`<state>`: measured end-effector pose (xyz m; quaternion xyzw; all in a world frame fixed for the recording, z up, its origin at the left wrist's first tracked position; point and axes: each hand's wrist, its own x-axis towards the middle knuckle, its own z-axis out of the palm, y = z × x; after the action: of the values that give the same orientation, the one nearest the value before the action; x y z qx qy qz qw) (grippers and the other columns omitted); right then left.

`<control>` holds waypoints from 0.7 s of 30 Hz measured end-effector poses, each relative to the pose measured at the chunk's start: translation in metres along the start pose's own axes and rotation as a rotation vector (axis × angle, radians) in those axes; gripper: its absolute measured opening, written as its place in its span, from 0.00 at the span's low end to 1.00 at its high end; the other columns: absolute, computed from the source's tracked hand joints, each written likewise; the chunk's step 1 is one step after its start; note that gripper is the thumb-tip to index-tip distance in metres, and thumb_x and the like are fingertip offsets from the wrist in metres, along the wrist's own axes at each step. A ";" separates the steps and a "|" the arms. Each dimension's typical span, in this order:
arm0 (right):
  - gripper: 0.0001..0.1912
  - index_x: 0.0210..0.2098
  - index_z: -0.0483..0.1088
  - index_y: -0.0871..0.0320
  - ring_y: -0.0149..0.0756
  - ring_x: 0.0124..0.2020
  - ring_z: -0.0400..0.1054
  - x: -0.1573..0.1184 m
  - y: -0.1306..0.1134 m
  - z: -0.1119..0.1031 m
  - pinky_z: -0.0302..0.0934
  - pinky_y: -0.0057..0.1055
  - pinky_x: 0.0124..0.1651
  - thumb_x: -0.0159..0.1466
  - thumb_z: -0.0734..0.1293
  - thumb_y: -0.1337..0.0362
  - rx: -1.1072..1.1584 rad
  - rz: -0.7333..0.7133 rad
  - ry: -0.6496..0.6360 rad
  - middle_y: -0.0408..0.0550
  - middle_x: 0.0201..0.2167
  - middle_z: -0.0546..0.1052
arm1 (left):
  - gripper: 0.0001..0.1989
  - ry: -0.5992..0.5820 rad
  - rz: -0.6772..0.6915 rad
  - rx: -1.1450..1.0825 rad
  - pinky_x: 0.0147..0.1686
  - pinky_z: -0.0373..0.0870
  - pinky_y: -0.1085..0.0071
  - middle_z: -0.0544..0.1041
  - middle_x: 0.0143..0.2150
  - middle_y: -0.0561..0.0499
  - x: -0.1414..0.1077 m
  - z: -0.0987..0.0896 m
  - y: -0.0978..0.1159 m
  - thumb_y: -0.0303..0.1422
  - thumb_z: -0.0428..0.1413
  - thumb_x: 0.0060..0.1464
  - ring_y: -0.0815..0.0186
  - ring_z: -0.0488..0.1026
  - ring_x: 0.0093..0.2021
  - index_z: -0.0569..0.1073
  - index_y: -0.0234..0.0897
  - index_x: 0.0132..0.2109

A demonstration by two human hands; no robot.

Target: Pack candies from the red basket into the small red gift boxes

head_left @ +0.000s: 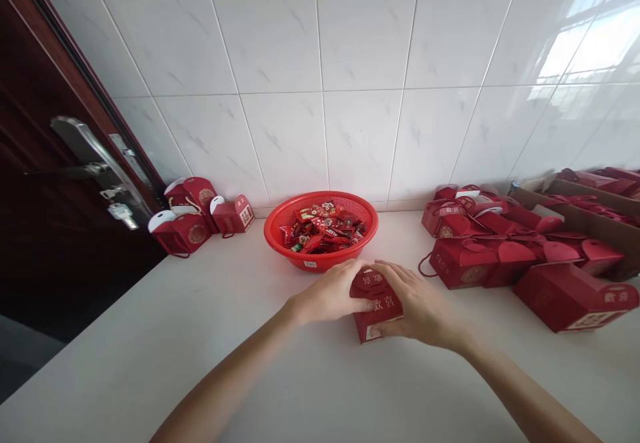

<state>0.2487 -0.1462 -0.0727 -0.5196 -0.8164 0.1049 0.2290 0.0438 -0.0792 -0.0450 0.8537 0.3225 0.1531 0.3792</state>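
A small red gift box (367, 323) with pale printed characters stands on the white table in front of me. Its top flaps lean toward each other under my fingers. My left hand (335, 293) grips the box from the left, thumb on the near flap and fingers over the top. From the right, my right hand (413, 300) wraps round it, with the thumb low on the near side. Just behind the box sits a red plastic basket (273, 233) holding wrapped candies (327, 226). The far side of the box is hidden by my hands.
Several red gift boxes (470, 263) stand grouped on the right, beside a cardboard carton (535, 196) with more red items. A few more boxes (190, 230) stand at the back left near a dark door (50, 230). A tiled wall (360, 130) borders the table (260, 376).
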 end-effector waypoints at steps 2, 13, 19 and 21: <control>0.50 0.68 0.59 0.52 0.62 0.69 0.60 -0.001 -0.008 0.007 0.61 0.59 0.64 0.52 0.80 0.51 -0.059 0.063 0.017 0.65 0.69 0.65 | 0.29 0.007 -0.013 -0.049 0.58 0.71 0.57 0.75 0.61 0.43 0.001 0.000 0.000 0.38 0.67 0.51 0.51 0.72 0.62 0.70 0.40 0.59; 0.44 0.67 0.59 0.62 0.69 0.66 0.59 0.003 -0.046 0.023 0.64 0.57 0.56 0.56 0.75 0.56 -0.097 0.403 0.015 0.74 0.68 0.60 | 0.46 0.043 -0.021 -0.062 0.67 0.63 0.51 0.62 0.72 0.37 0.001 0.007 -0.004 0.40 0.67 0.50 0.49 0.64 0.70 0.55 0.42 0.71; 0.38 0.65 0.68 0.51 0.57 0.50 0.71 -0.014 -0.046 0.015 0.67 0.51 0.52 0.54 0.72 0.63 -0.094 0.344 0.039 0.59 0.61 0.70 | 0.43 0.010 0.000 0.011 0.69 0.60 0.50 0.61 0.74 0.39 -0.003 0.013 0.002 0.42 0.64 0.55 0.48 0.58 0.73 0.55 0.43 0.72; 0.37 0.63 0.70 0.51 0.58 0.52 0.70 -0.027 -0.038 0.009 0.67 0.53 0.55 0.53 0.73 0.63 -0.044 0.322 0.086 0.59 0.61 0.70 | 0.43 -0.049 0.026 0.007 0.69 0.61 0.51 0.57 0.75 0.41 -0.007 0.011 0.005 0.45 0.61 0.58 0.49 0.59 0.73 0.52 0.45 0.74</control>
<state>0.2237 -0.1865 -0.0719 -0.6526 -0.7141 0.1002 0.2326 0.0460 -0.0922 -0.0487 0.8626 0.3024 0.1362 0.3820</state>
